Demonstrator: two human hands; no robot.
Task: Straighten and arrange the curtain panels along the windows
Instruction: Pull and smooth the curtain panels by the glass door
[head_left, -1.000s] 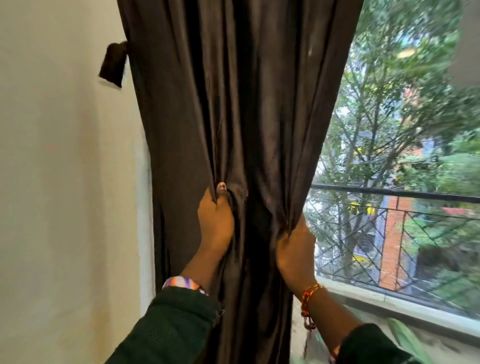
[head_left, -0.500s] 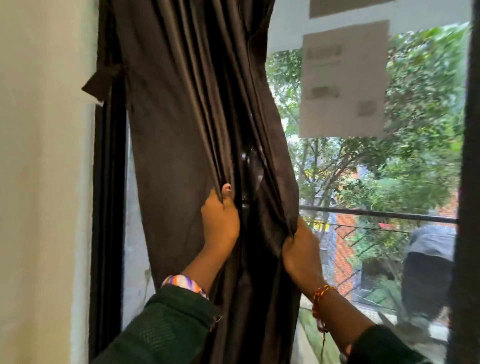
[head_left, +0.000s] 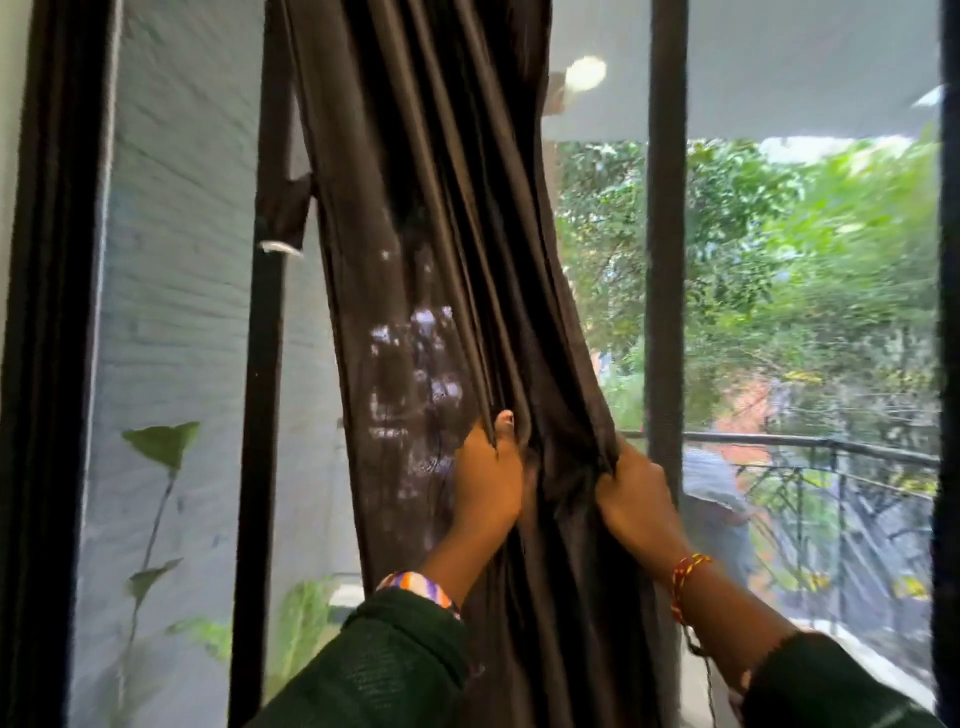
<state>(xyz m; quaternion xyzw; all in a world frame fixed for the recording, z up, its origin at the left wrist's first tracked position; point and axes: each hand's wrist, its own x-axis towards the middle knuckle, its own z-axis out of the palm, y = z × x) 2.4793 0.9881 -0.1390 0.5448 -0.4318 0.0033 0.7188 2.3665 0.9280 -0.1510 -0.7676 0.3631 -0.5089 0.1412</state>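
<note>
A dark brown curtain panel hangs bunched in long folds before the window, slanting from the top centre down to my hands. My left hand grips a fold of it at mid height, thumb up against the cloth. My right hand grips the curtain's right edge just beside it, fingers curled into the fabric. A short tie-back strap of the same cloth dangles at the curtain's left side.
Black window frame posts stand at the far left, left of the curtain and right of it. Outside are a white wall, a leafy plant, a black railing and trees.
Both hands have drawn the bunched curtain to the right across the window, still gripping it. More glass and the white outer wall now show on its left, and the view has swung right.
</note>
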